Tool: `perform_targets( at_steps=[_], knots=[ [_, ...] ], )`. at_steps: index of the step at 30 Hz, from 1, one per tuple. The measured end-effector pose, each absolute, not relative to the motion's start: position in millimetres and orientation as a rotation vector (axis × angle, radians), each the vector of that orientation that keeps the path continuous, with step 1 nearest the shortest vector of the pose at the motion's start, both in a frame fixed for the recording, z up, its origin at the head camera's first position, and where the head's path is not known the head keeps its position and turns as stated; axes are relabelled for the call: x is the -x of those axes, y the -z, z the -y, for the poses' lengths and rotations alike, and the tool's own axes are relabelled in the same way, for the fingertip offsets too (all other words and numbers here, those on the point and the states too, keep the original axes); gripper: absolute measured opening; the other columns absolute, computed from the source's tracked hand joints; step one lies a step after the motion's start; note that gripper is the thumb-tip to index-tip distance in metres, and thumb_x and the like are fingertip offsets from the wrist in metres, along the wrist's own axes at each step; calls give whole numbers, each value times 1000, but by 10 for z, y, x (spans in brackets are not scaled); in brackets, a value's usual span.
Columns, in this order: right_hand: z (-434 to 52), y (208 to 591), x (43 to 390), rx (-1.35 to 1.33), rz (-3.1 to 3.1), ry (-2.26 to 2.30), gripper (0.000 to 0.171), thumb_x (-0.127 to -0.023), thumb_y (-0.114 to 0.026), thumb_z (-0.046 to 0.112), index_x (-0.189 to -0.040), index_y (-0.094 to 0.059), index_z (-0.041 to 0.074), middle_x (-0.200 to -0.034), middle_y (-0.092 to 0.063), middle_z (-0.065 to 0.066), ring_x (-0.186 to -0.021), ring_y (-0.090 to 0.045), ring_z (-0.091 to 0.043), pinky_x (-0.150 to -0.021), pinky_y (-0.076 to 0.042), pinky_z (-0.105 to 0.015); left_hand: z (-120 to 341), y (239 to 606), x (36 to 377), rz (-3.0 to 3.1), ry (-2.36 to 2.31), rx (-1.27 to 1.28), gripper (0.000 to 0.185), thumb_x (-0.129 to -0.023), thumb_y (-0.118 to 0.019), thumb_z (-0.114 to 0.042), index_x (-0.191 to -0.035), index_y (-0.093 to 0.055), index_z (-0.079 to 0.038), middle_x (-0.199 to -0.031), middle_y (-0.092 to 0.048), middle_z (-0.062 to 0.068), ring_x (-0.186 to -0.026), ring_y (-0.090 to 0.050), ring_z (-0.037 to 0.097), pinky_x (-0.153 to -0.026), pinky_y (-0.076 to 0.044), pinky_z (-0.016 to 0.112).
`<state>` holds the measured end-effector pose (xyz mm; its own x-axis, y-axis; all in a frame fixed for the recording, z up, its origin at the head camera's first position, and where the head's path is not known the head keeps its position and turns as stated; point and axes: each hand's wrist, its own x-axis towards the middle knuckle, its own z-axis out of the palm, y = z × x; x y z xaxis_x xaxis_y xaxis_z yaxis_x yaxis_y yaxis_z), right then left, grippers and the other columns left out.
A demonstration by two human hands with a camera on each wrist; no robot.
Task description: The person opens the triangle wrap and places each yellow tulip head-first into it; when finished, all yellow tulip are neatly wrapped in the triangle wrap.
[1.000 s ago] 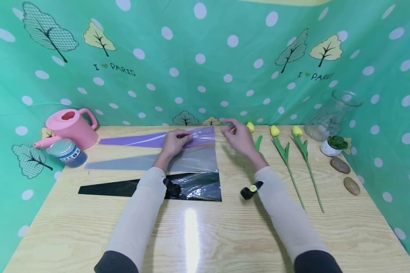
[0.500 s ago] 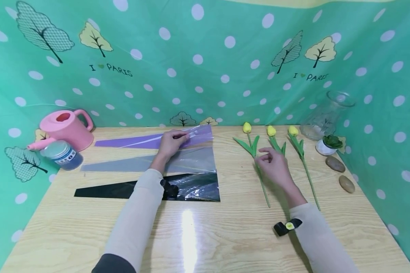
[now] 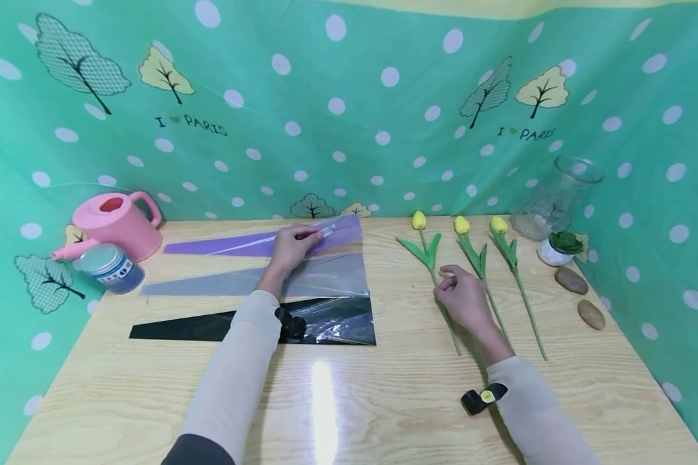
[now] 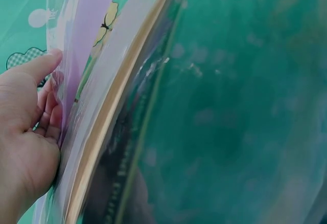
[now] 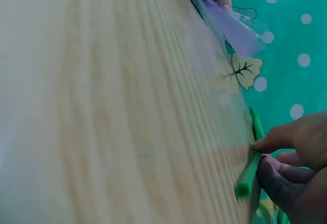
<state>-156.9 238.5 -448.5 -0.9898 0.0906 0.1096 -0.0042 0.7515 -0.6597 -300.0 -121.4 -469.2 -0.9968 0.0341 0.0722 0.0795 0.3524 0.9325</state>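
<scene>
A purple flower sleeve (image 3: 227,243) with a clear plastic front lies at the back of the table. My left hand (image 3: 293,247) pinches its plastic near the wide right end; in the left wrist view the thumb (image 4: 43,65) presses on the clear film. Three yellow tulips with green leaves lie to the right. At the leftmost tulip (image 3: 430,258), my right hand (image 3: 464,297) pinches the stem between thumb and fingertips. The right wrist view shows this green stem (image 5: 248,175) close up, by the table surface. A grey sleeve (image 3: 209,281) and a black sleeve (image 3: 180,326) lie nearer.
A pink watering can (image 3: 119,223) and a blue-labelled jar (image 3: 113,268) stand at the left. A glass vase (image 3: 549,200), a small potted succulent (image 3: 558,248) and two brown stones (image 3: 571,280) are at the right. The polka-dot cloth (image 3: 337,155) backs the table.
My right hand has moved from beside the purple sleeve, right and nearer, down to the leftmost tulip's stem, which it now pinches. My left hand stays on the purple sleeve.
</scene>
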Motion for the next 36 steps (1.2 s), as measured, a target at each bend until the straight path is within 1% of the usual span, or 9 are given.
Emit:
perform_targets(
  at_steps=[2, 5, 11, 15, 19, 22, 27, 32, 36],
  knots=[
    [-2369, 4481, 1562, 78, 2805, -1057, 39, -91, -66, 3, -129, -65, -7, -89, -75, -16, -69, -67, -17, -58, -52, -23, 1225, 4691, 2999, 2549, 1758, 106, 28, -94, -79, -26, -114, -79, -7, -121, -72, 13, -110, -65, 26, -93, -54, 35],
    [-2365, 4457, 1526, 132, 2792, -1126, 38, -92, -62, 3, -128, -67, -6, -92, -74, -17, -70, -63, -16, -59, -49, -20, 1235, 4687, 3004, 2555, 1748, 116, 28, -94, -78, -26, -114, -79, -7, -121, -73, 14, -110, -66, 26, -93, -54, 34],
    [-2415, 4318, 1396, 240, 2754, -1405, 35, -100, -59, 9, -134, -66, 0, -111, -70, -17, -90, -62, -17, -68, -52, -19, 1234, 4706, 3003, 2542, 1758, 114, 27, -94, -78, -25, -114, -79, -6, -121, -73, 15, -111, -66, 27, -94, -54, 36],
    [-2421, 4146, 1351, 302, 2570, -1674, 37, -103, -58, 9, -138, -60, -1, -112, -65, -11, -90, -63, -10, -74, -57, -20, 1240, 4707, 3002, 2539, 1776, 105, 28, -94, -78, -26, -115, -79, -7, -123, -73, 14, -112, -66, 27, -96, -54, 38],
    [-2394, 3991, 1377, 379, 2246, -1957, 32, -102, -62, 5, -133, -58, 5, -107, -63, -1, -90, -65, -8, -81, -59, -20, 1240, 4696, 2998, 2548, 1779, 101, 29, -94, -78, -27, -115, -79, -7, -124, -73, 13, -114, -65, 28, -100, -53, 41],
    [-2356, 3932, 1465, 428, 1870, -2172, 29, -98, -65, -1, -125, -57, 8, -99, -63, -1, -88, -67, -12, -80, -61, -21, 1237, 4695, 3004, 2555, 1776, 111, 28, -95, -78, -27, -116, -79, -8, -124, -73, 13, -115, -66, 28, -100, -54, 41],
    [-2253, 3938, 1720, 430, 1342, -2335, 34, -94, -65, -10, -122, -52, 4, -86, -67, -6, -77, -70, -18, -76, -64, -27, 1239, 4713, 3009, 2559, 1771, 129, 28, -95, -77, -26, -115, -79, -7, -124, -73, 14, -114, -66, 29, -98, -54, 42],
    [-2112, 3960, 2038, 550, 1093, -2378, 34, -94, -64, -10, -120, -51, 8, -95, -70, -9, -78, -70, -20, -82, -64, -32, 1236, 4722, 3009, 2568, 1756, 129, 28, -94, -78, -26, -115, -79, -7, -123, -73, 14, -115, -65, 29, -99, -54, 42],
    [-1964, 3984, 2307, 651, 952, -2378, 35, -92, -66, -11, -117, -52, 9, -100, -65, -11, -82, -68, -22, -91, -62, -37, 1228, 4710, 3014, 2554, 1751, 131, 28, -94, -78, -25, -114, -79, -6, -122, -72, 14, -114, -65, 29, -99, -54, 41]
  ],
)
